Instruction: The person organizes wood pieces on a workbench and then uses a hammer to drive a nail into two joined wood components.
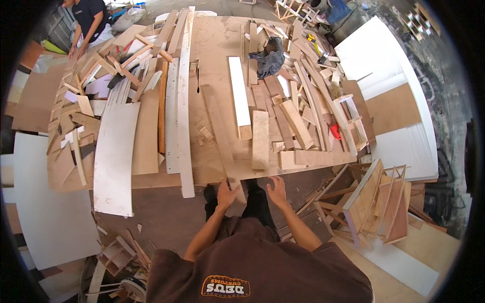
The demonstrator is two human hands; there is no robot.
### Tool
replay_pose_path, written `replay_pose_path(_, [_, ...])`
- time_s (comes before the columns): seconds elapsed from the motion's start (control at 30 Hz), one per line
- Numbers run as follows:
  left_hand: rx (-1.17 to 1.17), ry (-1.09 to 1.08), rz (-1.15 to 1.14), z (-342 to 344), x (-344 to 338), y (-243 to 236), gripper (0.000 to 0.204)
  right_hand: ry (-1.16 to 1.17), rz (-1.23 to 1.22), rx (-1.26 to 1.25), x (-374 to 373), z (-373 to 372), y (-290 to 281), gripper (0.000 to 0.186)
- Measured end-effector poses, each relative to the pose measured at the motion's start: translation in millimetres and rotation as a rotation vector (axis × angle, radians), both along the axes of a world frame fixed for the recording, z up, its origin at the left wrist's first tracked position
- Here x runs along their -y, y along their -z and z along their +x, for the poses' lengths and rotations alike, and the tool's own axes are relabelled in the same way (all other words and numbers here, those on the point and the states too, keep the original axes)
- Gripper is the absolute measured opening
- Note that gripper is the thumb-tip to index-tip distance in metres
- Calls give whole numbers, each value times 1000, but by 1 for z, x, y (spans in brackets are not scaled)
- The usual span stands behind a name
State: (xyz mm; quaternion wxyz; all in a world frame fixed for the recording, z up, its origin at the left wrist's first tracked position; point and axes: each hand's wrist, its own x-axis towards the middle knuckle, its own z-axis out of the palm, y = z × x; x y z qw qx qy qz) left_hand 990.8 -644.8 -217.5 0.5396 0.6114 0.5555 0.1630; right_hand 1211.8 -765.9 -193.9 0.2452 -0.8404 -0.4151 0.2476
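Observation:
My left hand [227, 193] grips the near end of a long, light wooden board [220, 136], which slants back across the plywood tabletop [212, 65] and pokes past its front edge. My right hand [276, 189] is open just beyond that edge, fingers apart and holding nothing. Near the board lie a white-faced strip [238, 93], a short pale block [260, 139] and small offcuts [206, 133]. Long pale and white strips [184, 126] run along the board's left.
Wood scraps [86, 116] cover much of the table, with a black plastic bag [270, 50] and red object [335, 131]. Another person [88, 20] works at back left. Large white panels [404, 146] stand right; wooden frames [369, 202] and offcuts lie on the floor.

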Motion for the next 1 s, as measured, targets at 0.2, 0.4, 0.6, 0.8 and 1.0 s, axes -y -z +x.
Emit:
replay_pose_path(0.2, [-360, -58, 79, 47, -12, -21, 69, -125, 89, -95, -42, 49, 0, 36])
replay_pose_path(0.4, [-499, -295, 161, 43, -3, -36, 68, -481, 100, -199, -103, 49, 10, 35])
replay_pose_path(0.6, [-545, -181, 184, -3, -12, -52, 53, -745, -26, -157, -149, 1, 12, 70])
replay_pose_path(0.8, [-605, -125, 316, -29, -10, -37, 54, -701, -117, 79, -139, -67, 8, 86])
replay_pose_path(1.0, [-649, -131, 242, -26, -19, -43, 63, -545, -34, 155, -135, -64, 35, 69])
